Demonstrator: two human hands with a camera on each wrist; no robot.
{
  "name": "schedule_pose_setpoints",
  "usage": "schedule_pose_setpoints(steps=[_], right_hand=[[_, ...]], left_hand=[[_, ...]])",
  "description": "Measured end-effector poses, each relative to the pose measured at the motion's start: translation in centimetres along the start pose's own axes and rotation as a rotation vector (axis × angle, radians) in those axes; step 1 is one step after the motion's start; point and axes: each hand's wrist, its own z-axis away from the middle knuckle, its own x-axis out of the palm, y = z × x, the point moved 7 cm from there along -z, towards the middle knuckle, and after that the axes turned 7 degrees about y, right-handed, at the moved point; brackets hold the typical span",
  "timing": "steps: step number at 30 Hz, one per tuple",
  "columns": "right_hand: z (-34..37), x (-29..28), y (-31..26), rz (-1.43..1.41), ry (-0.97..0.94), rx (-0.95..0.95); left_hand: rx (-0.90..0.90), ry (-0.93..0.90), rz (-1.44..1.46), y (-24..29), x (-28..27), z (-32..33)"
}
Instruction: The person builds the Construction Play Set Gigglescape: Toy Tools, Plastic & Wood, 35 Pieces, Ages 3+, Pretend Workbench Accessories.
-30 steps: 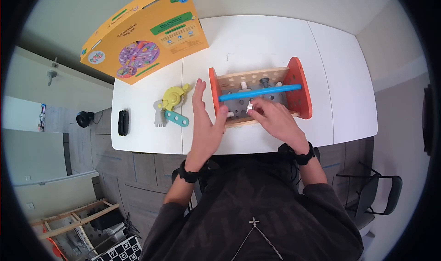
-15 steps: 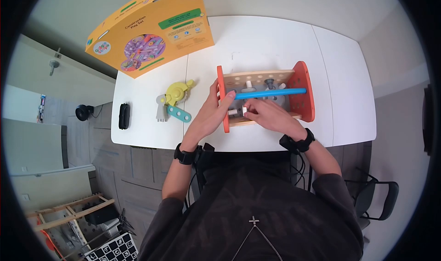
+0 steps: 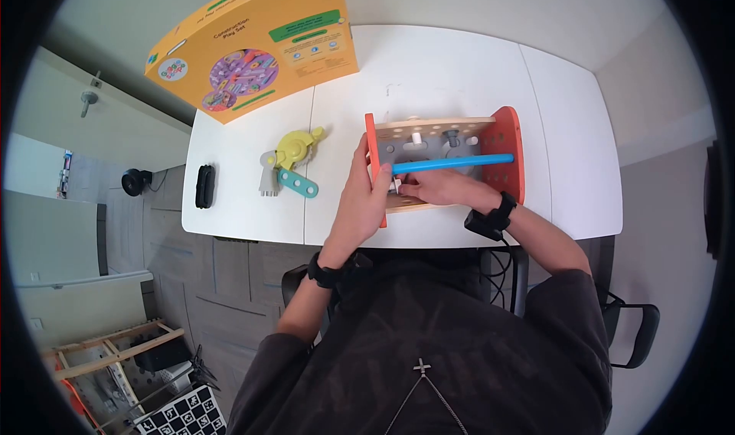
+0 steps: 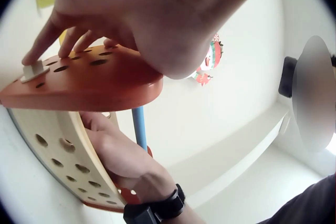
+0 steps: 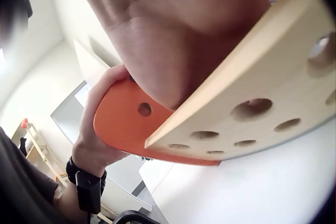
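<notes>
A toy toolbox (image 3: pixel 508 159) with orange-red end panels, holed wooden sides and a blue bar (image 3: pixel 459 162) stands on the table. My left hand (image 3: pixel 358 205) grips its left end panel, thumb on the inner side and fingers spread over the outer face. In the left wrist view, one fingertip presses a white bolt head (image 4: pixel 34 70) set in that panel. My right hand (image 3: pixel 444 187) reaches inside under the bar and pinches a small white nut (image 3: pixel 397 185) beside the panel's inner face. Its fingertips are hidden in both wrist views.
Left of the toolbox lie a yellow-green toy saw (image 3: pixel 294 150), a grey toy piece (image 3: pixel 268 176) and a teal holed strip (image 3: pixel 298 183). A black case (image 3: pixel 204 186) sits near the left edge. Behind stands a large yellow box (image 3: pixel 298 68). More bolts (image 3: pixel 452 137) stick up inside the toolbox.
My left hand has come from beside the toolbox onto its left end panel. My right hand has carried the white nut leftward to the bolt's end at that panel.
</notes>
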Motion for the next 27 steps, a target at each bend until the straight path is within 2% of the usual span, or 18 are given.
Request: schedule_pose_setpoints(steps=[4,7,10,13,16,22,27], right_hand=[[-0.3,1.2,0.9,-0.057,0.103,-0.131],[-0.1,0.8,0.7,-0.091,0.047,-0.133],[-0.7,1.1,1.7,-0.188,0.129,-0.145],[-0.4,0.9,1.7,-0.304,0.130,-0.102],[0.4,0.0,0.7,-0.197,0.114,-0.048],[-1.1,0.4,0.8,-0.047,0.170,-0.093],[-0.1,-0.6,-0.6,-0.118,0.200,-0.050]], left_hand=[[0.091,0.068,-0.055,0.7,0.2,1.7],[0.112,0.073,-0.052,0.7,0.2,1.9],[0.161,0.077,-0.071,0.4,0.4,1.8],[0.167,0.069,-0.079,0.4,0.4,1.5],[0.125,0.045,-0.069,0.9,0.3,1.0],[0.124,0.040,-0.071,1.0,0.4,0.6],[0.155,0.057,-0.101,0.6,0.4,0.3]])
